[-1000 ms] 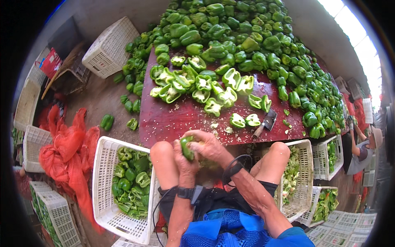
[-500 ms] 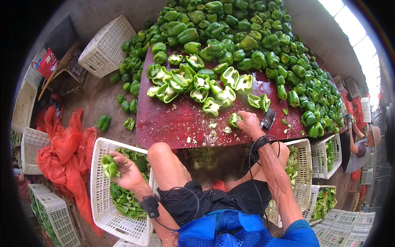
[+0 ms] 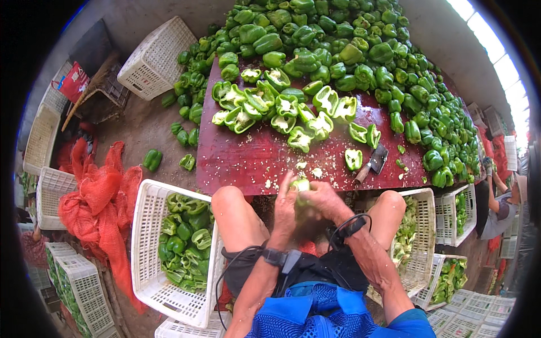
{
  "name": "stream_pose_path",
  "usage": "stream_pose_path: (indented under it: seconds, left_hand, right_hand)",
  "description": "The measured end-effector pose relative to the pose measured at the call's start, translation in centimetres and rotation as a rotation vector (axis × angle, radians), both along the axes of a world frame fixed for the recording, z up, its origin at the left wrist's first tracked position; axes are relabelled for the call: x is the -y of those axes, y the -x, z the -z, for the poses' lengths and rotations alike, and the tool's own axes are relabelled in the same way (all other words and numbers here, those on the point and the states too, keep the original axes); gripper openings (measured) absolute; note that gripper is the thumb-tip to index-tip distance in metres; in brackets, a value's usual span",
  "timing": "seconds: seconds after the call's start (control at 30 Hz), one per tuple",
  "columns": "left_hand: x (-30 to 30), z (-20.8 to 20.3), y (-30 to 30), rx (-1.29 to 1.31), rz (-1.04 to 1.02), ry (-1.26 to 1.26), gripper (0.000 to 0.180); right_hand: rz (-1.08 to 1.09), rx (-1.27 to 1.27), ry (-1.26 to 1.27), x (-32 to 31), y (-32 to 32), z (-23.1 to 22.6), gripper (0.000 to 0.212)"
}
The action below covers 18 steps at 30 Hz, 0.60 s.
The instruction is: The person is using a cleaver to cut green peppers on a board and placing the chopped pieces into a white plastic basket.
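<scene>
My left hand [image 3: 285, 207] and my right hand [image 3: 326, 200] meet over my lap at the table's front edge. Both are closed around a green bell pepper [image 3: 302, 185]. Its pale cut side shows at the top, while fingers and motion blur hide the rest. On the red table [image 3: 236, 169], just beyond my right hand, lies a pepper half [image 3: 354, 159] with its inside up. Beside that half rests a wide-bladed knife [image 3: 378, 159] with a wooden handle. Farther back, several cut peppers [image 3: 262, 101] lie grouped, many showing white cores.
Whole green peppers [image 3: 360, 50] are heaped at the back and right. A white crate [image 3: 147, 248] with pepper pieces stands left of my knees, another crate [image 3: 422, 242] with pale scraps on the right. Red netting [image 3: 101, 197] lies at left. Another person [image 3: 501, 208] works at far right.
My left hand came from over the left crate to the middle, and its earlier pepper half is out of sight. My right hand drew back off the table, where a pepper half now shows.
</scene>
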<state>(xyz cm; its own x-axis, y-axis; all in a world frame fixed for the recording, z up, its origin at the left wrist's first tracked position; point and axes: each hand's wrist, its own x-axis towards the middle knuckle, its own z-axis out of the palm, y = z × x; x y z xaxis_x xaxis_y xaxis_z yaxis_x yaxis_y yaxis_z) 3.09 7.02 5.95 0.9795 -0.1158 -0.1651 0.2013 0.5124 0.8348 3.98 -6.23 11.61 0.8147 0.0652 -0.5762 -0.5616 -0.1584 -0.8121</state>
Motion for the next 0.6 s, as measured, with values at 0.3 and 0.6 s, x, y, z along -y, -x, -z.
stream_pose_path:
  seconds: [0.3, 0.6]
  left_hand:
    - [-2.3, 5.5, -0.7, -0.425, -0.089, 0.517, 0.040]
    - [-2.1, 4.3, -0.2, -0.013, 0.113, -0.312, 0.031]
  right_hand:
    - [-0.249, 0.690, 0.587, -0.6, 1.9, 2.8, 0.026]
    - [-0.566, 0.616, 0.708, -0.7, 1.2, 2.5, 0.025]
